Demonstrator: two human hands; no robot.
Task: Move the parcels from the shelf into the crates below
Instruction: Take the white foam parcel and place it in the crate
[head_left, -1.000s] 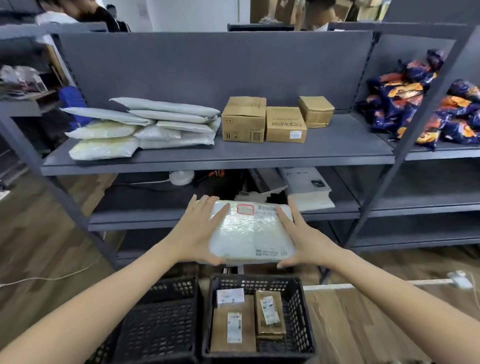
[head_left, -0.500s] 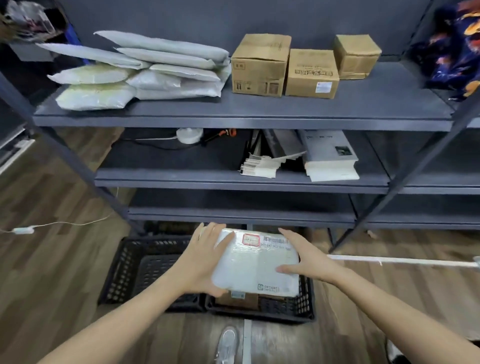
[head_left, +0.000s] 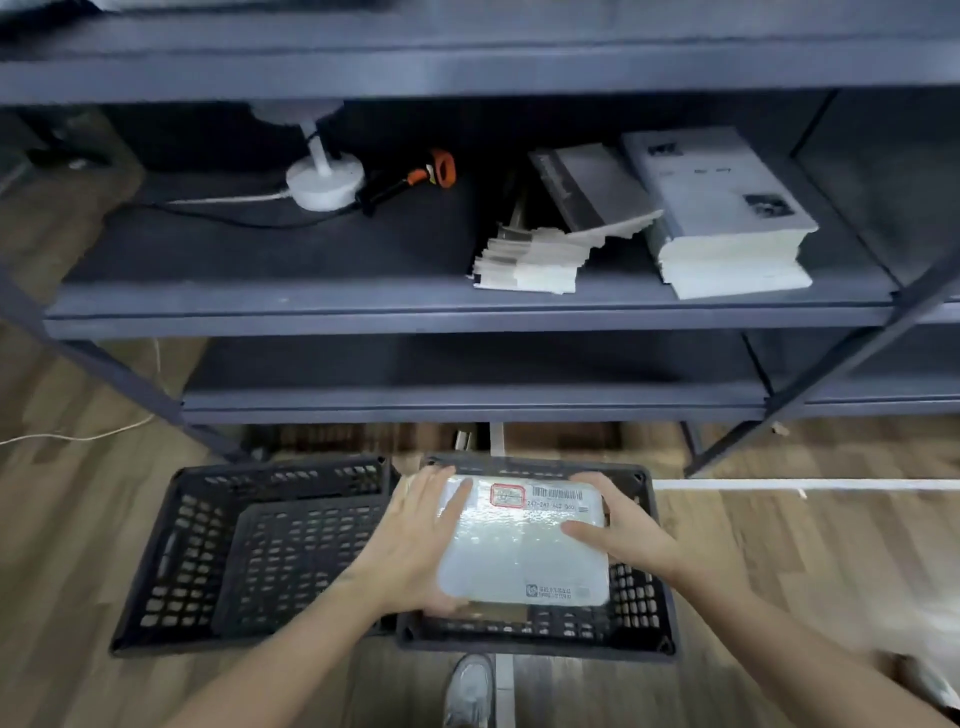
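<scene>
Two hands are clamped on the white parcel (head_left: 522, 540), left hand (head_left: 415, 545) and right hand (head_left: 623, 530) at opposite edges; the right crate (head_left: 640, 603) lies directly beneath.

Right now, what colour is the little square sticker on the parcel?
Red: the sticker on the white parcel, best in the head view.

A white lamp base (head_left: 325, 182) sits beside an orange-and-black tool (head_left: 408, 182); paper stacks (head_left: 727, 223) lie further right.
</scene>
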